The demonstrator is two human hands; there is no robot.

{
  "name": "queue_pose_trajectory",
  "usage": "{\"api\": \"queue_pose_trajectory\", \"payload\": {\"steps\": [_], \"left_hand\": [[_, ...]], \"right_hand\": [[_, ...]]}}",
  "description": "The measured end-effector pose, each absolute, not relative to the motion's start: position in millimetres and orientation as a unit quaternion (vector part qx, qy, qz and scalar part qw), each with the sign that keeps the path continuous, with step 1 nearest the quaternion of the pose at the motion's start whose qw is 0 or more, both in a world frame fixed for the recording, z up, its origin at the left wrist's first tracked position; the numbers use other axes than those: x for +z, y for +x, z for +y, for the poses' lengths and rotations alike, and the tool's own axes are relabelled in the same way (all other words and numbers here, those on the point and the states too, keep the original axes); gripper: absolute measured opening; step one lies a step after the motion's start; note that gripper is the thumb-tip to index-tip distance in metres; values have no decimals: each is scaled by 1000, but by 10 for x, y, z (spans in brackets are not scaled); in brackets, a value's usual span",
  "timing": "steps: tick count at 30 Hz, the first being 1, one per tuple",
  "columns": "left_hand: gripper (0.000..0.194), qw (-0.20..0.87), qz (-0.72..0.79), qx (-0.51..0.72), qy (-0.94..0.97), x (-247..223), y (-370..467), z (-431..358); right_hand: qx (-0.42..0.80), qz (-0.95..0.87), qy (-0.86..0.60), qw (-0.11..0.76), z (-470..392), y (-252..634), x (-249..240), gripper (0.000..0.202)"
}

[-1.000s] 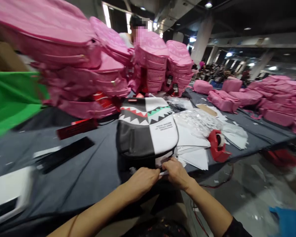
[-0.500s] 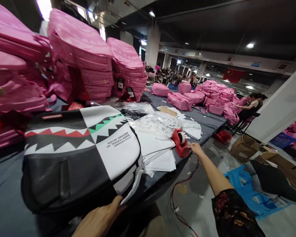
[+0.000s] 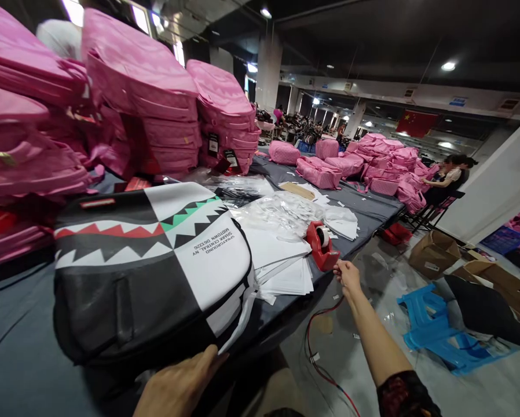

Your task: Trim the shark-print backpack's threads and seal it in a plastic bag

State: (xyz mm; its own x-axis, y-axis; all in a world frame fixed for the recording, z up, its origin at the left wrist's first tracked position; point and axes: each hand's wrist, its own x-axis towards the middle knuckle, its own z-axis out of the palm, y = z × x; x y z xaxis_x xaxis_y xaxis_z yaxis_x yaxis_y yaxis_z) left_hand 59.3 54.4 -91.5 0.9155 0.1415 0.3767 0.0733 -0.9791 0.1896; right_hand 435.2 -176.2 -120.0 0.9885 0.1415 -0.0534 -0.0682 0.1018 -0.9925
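Observation:
A black, grey and white backpack [image 3: 156,278] with a printed shark-tooth pattern lies on the dark cloth-covered table in front of me. My left hand [image 3: 179,379] grips its near lower edge, thumb on top beside a white strip; the other fingers are largely hidden. Out to the right, my right hand [image 3: 347,277] has its fingertips pinched together just off the front end of a red tape dispenser [image 3: 323,248]. Anything between those fingertips is too small to make out. The dispenser carries a roll of tape and stands near the table edge.
White paper sheets [image 3: 288,281] and clear plastic bags [image 3: 281,211] lie between backpack and dispenser. Stacked pink backpacks [image 3: 142,87] rise at the left. On the floor are a blue plastic stool [image 3: 442,333], cardboard boxes [image 3: 434,255] and a red cable [image 3: 325,379]. A person [image 3: 449,179] sits far right.
My right hand has drawn slightly away from the tape dispenser, down and toward me. My left hand stays at the backpack's edge. The view has shifted a little.

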Motion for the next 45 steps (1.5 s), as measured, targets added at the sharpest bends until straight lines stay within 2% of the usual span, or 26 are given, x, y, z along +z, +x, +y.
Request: {"api": "queue_pose_trajectory", "payload": {"steps": [4,9,14,16,21,24,32,39,42,45], "left_hand": [[38,0,72,224,972,-846,662,454],[33,-10,148,98,984,-659,692,339],[69,69,180,20,981,-496,672,283],[73,67,177,35,981,-488,662,269],[60,15,135,151,979,-562,667,274],[60,-13,100,203,974,-577,674,300],[59,-28,64,214,974,-560,678,325],[56,-47,63,219,973,-594,663,297],[52,-47,76,200,976,-651,634,305],[41,-41,119,193,973,-722,598,333]], "right_hand": [[188,-52,-541,818,-1341,3757,-1248,47],[348,-138,-393,840,-961,2459,-1254,52],[350,-245,-423,799,-921,1685,-1409,49],[338,-242,-443,794,-872,1605,-1485,49],[347,-235,-463,781,-714,1567,-1589,49],[350,-237,-478,770,-662,1557,-1611,50],[348,-234,-520,744,-600,1687,-1499,34],[407,-188,-522,726,-620,1763,-1462,49],[460,-184,-477,726,-784,1727,-1376,48],[577,-157,-339,726,-892,1695,-1253,44]]}}
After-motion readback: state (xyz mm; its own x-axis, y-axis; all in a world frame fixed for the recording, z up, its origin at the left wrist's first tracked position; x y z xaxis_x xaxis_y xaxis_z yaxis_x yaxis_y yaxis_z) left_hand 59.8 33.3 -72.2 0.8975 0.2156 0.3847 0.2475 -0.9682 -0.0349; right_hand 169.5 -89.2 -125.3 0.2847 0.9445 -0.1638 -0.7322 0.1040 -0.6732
